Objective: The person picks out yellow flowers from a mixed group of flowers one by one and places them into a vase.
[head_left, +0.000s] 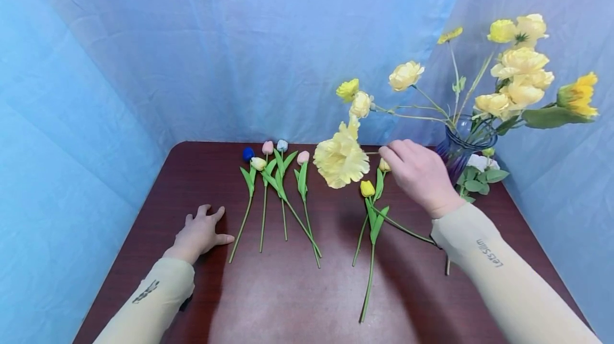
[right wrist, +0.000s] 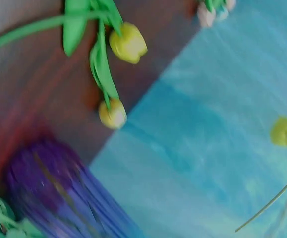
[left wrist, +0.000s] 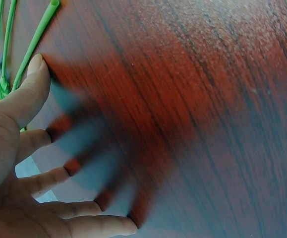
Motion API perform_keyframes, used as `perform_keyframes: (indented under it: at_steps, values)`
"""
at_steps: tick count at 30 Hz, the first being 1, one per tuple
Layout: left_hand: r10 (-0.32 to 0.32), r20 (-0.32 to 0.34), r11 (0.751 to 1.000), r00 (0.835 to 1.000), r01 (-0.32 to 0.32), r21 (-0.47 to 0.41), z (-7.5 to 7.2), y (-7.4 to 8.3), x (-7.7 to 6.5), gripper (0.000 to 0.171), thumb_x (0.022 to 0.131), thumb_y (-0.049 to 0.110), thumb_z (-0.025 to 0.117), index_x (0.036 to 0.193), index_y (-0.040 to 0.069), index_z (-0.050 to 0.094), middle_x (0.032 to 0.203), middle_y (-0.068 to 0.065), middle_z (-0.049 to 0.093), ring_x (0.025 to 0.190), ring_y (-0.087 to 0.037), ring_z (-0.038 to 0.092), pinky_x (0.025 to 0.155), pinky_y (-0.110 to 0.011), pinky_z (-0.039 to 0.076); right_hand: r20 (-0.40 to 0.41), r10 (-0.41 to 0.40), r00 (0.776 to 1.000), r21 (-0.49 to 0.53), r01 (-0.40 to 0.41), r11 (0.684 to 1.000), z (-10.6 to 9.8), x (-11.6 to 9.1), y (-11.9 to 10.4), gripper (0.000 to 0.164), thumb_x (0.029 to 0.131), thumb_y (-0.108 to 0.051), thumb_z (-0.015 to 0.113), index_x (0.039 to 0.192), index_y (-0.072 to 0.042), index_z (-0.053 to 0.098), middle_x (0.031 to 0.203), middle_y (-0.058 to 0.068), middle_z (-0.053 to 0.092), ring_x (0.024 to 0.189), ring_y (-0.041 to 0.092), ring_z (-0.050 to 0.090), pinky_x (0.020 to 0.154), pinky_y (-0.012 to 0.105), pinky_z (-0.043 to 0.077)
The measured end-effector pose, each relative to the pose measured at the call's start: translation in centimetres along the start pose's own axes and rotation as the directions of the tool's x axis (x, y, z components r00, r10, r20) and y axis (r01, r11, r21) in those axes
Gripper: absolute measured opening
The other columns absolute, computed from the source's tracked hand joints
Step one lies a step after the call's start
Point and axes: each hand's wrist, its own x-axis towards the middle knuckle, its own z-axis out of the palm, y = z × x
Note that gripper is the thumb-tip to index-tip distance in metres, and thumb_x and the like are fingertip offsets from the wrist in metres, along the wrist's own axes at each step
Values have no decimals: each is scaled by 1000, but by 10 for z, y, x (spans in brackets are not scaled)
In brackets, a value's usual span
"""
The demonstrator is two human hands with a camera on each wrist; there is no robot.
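Note:
My right hand is raised over the table's right half. Its curled fingers grip the thin stem of a large ruffled yellow flower, whose head points left. Beside that hand stands a ribbed blue-purple glass vase with cream and yellow flowers; in the right wrist view the vase is at lower left, and the right hand is out of sight. My left hand rests on the table with fingers spread; in the left wrist view its thumb lies close to a green tulip stem.
Left of centre lie several tulips: a dark blue, a white, two pink and a pale blue one. Yellow tulips lie crossed under the right hand. White flowers with leaves lie behind the vase. Blue curtains surround the table.

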Motion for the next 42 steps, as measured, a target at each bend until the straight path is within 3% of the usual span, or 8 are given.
perform_keyframes:
  at_steps: [8, 13, 17, 20, 24, 32, 38, 42]
  values:
    - [-4, 3, 1000, 1000, 4, 0, 1, -2, 0, 87, 82, 45, 74, 149, 7, 33, 145, -33, 22, 124, -65, 22, 78, -77, 41, -127, 12, 992, -39, -17, 999, -27, 16, 15, 18, 92, 11, 44, 92, 4, 60, 81, 16, 58, 64, 35, 54, 50, 48, 48]
    - [-1, -3, 1000, 1000, 1, 1, 3, -3, 1, 88, 81, 46, 74, 148, 7, 34, 145, -32, 22, 124, -65, 23, 77, -77, 41, -182, 77, 980, -82, -93, 992, -36, 15, 28, 16, 92, 8, 49, 93, 1, 63, 80, 15, 60, 65, 36, 57, 50, 50, 49]
    - [-1, -4, 1000, 1000, 1, 3, 3, -3, 1, 88, 81, 46, 74, 148, 7, 34, 145, -32, 22, 123, -65, 22, 77, -77, 40, -257, 171, 951, -80, -197, 977, -38, 11, 38, 14, 92, 4, 51, 90, 0, 64, 79, 15, 61, 67, 37, 58, 51, 53, 47]
    - [-2, -2, 1000, 1000, 2, 0, 3, -3, 1, 88, 81, 46, 74, 149, 7, 34, 145, -32, 22, 123, -66, 22, 78, -78, 40, -300, 267, 916, -66, -299, 952, -36, 3, 47, 11, 90, 2, 52, 83, 2, 59, 79, 17, 60, 69, 39, 58, 52, 54, 46]
    - [-3, -1, 1000, 1000, 3, 0, 3, -3, 1, 87, 82, 46, 74, 149, 8, 33, 145, -32, 22, 124, -65, 22, 77, -77, 41, -285, 412, 865, -48, -442, 896, -36, -9, 60, 18, 94, -5, 56, 78, 3, 53, 77, 21, 56, 73, 43, 55, 57, 58, 43]
    - [1, -1, 1000, 1000, -1, 11, 3, -2, 2, 88, 81, 48, 73, 149, 8, 33, 145, -32, 22, 123, -65, 23, 77, -76, 42, -280, 613, 739, 12, -636, 772, -38, -20, 77, 24, 94, -18, 64, 89, 5, 60, 81, 26, 61, 81, 47, 51, 71, 61, 40]
    - [-7, 1, 1000, 1000, 6, 12, 4, -2, 2, 88, 81, 48, 74, 149, 8, 33, 145, -32, 22, 124, -65, 23, 78, -77, 41, -141, 749, 647, -17, -758, 652, -41, -17, 86, 22, 94, -17, 63, 97, 4, 69, 89, 25, 68, 82, 45, 47, 79, 59, 37]
    - [-5, 0, 1000, 1000, 5, 10, 4, -3, 1, 88, 81, 48, 73, 149, 8, 33, 146, -32, 21, 124, -65, 23, 78, -77, 40, -47, 772, 634, -88, -772, 629, -42, -12, 92, 25, 98, -18, 57, 98, 3, 71, 90, 25, 69, 82, 48, 49, 84, 60, 36]
